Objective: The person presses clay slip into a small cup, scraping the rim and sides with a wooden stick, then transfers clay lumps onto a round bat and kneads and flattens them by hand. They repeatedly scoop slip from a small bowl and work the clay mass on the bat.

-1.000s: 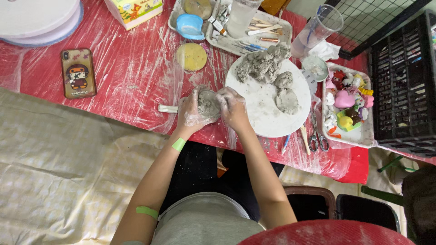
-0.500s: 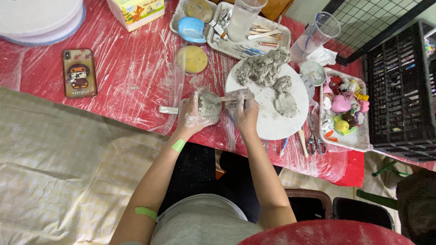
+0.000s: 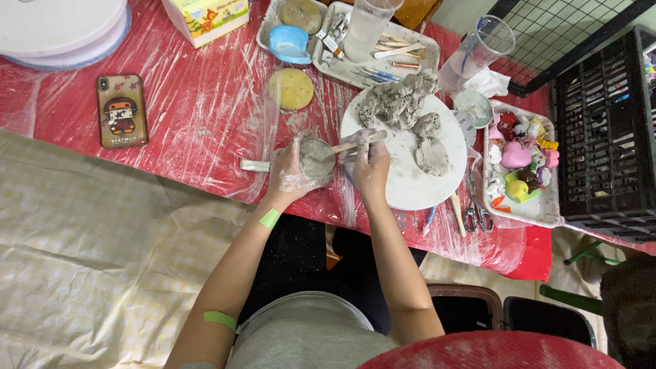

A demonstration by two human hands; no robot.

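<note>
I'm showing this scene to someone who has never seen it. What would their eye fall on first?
Probably the person's left hand cupping a grey clay lump at the table's near edge, while the right hand works it with a thin wooden tool. Just beyond, more grey clay pieces sit on a round white board, all on the shiny red plastic-covered table.

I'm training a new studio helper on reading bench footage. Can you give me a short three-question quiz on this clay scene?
1. True or false: the left hand cups a grey clay piece.
2. What does the right hand hold: A) scissors, B) a wooden tool, C) a phone?
3. Where do the loose clay lumps lie?

Key: 1 true. 2 B. 3 on the round white board.
</note>
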